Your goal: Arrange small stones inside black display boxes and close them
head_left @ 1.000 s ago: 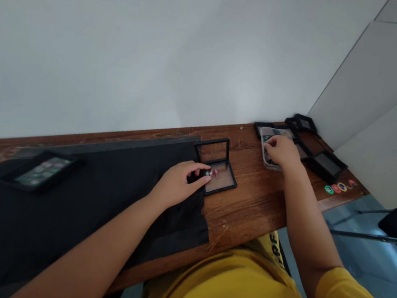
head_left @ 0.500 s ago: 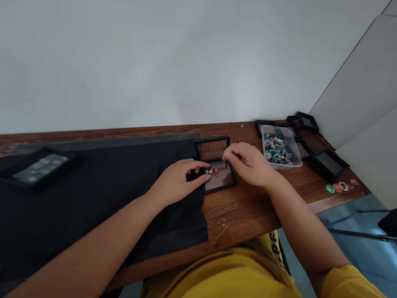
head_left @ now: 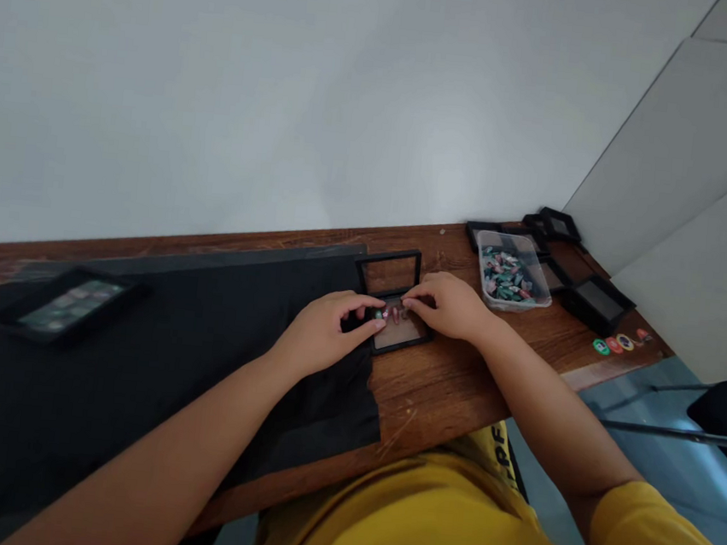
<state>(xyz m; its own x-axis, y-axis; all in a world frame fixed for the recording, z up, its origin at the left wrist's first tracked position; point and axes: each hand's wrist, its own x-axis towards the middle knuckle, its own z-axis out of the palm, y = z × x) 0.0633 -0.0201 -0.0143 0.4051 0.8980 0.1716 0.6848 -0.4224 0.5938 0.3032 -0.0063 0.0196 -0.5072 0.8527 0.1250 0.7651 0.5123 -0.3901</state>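
A small black display case (head_left: 400, 345) lies open in front of me, its windowed lid (head_left: 393, 258) tilted back toward the wall. Several small pink and green pieces (head_left: 395, 314) sit in a row inside it; they look like little stones. My left hand (head_left: 329, 327) grips the case's left side, thumb and fingers curled around the edge beside the pieces. Over the case's right part, my right hand (head_left: 450, 305) pinches a small brownish piece (head_left: 405, 314), mostly hidden by the fingertips.
A clear plastic tub (head_left: 515, 304) of green and pink pieces stands to the right. Several black cases (head_left: 598, 302) lie around it, near round colored stickers (head_left: 625, 342). On the left, a filled case (head_left: 70, 306) rests on black cloth (head_left: 203, 334). A wall backs the wooden table (head_left: 443, 383).
My right hand has moved left and down from beside the lid into the case, and its fingertips now meet over the right part. My left hand stays in place.
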